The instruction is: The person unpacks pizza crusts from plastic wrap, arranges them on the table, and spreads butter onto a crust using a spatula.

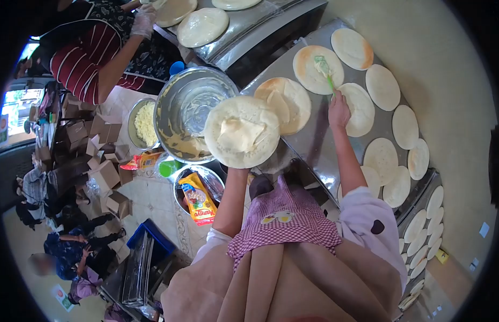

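A round flatbread point(217, 147) with a pale creamy spread point(241, 134) at its centre rests on my left hand. That hand is hidden under the bread; only my left forearm point(231, 196) shows below it. My right hand point(339, 111) is closed around the handle of a green spatula point(330, 81). Its spread-coated head lies over another flatbread point(306, 75) on the metal table. Beneath the held bread's left side stands a large steel bowl point(171, 121) smeared with cream. A browned flatbread point(297, 115) with a folded piece on it lies between my hands.
Several flatbreads point(382, 87) cover the metal table point(319, 145). A bowl of yellow shreds point(146, 123) and a bowl with a yellow-red packet point(198, 198) stand left. A gloved co-worker's hand point(144, 21) is near breads at the upper left. Cardboard boxes point(104, 174) lie beyond.
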Motion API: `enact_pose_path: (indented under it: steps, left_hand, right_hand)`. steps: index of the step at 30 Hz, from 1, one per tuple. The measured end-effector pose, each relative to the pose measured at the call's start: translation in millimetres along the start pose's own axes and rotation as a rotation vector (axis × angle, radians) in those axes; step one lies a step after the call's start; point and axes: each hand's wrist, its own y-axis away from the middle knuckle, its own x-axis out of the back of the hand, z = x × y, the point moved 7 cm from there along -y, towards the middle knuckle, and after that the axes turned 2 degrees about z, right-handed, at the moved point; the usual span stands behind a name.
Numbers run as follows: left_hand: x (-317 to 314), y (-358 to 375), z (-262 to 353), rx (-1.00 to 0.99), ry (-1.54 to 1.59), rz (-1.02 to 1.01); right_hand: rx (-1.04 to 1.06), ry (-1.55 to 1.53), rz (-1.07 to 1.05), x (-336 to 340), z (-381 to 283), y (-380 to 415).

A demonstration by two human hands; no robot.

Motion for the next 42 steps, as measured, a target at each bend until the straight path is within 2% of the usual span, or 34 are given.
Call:
enact_pose_path:
  steps: [3, 6, 9, 11, 13, 16, 18, 19, 20, 22, 23, 26, 29, 32, 35, 38, 41, 42]
  left_hand:
    - [-27, -8, -5, 0.064, 0.173, -0.165]
    - [-34, -10, -7, 0.056, 0.133, -0.129]
    - [-44, -17, -12, 0.082, 0.095, -0.153]
    - [-59, -16, -15, 0.109, 0.098, -0.208]
    - [-76, -10, -20, 0.156, 0.082, -0.229]
    - [-97, 0, -25, 0.213, 0.0, -0.19]
    - [-99, 3, -25, 0.197, -0.095, -0.134]
    - [-95, 2, -26, 0.214, -0.033, -0.166]
    - [-83, -3, -30, 0.231, 0.028, -0.199]
    - [-61, -11, -34, 0.274, 0.147, -0.264]
    - [-56, -12, -33, 0.248, 0.108, -0.268]
    - [-47, -15, -30, 0.198, 0.056, -0.228]
    - [-53, -9, -39, 0.25, 0.059, -0.253]
    - [-60, -9, -43, 0.311, 0.063, -0.276]
    - [-63, 0, -46, 0.338, 0.057, -0.288]
    - [-66, 1, -49, 0.343, 0.052, -0.285]
    - [-71, 8, -54, 0.326, 0.045, -0.28]
    - [-73, 9, -56, 0.313, 0.043, -0.275]
  right_hand:
    - [0.085, -0.271, 0.011, 8, 13, 29]
    - [-0.637, -1.065, -0.593, 29, 24, 63]
    - [-0.618, -1.288, -0.736, 67, -5, 86]
    - [-0.476, -1.281, -0.799, 82, -38, 102]
    - [-0.076, -1.202, -0.635, 84, -73, 111]
    - [0.144, -0.666, -0.506, 128, -125, 124]
    - [0.188, -0.792, -0.496, 132, -131, 143]
    - [0.212, -0.853, -0.494, 134, -133, 149]
    - [0.209, -0.938, -0.625, 132, -132, 155]
    - [-0.246, -1.226, -1.099, 122, -120, 173]
    - [-0.494, -1.346, -1.33, 123, -117, 186]
    - [-0.683, -1.637, -1.309, 135, -100, 177]
    - [-0.72, -1.719, -1.078, 134, -48, 156]
    - [-0.631, -1.355, -0.644, 127, 30, 125]
    - [-0.204, -0.594, 0.004, 98, 111, 96]
    - [-0.083, 0.033, 0.248, 69, 137, 106]
    - [0.011, -0.073, 0.202, 64, 127, 130]
    - [-0.167, -0.358, 0.001, 56, 137, 138]
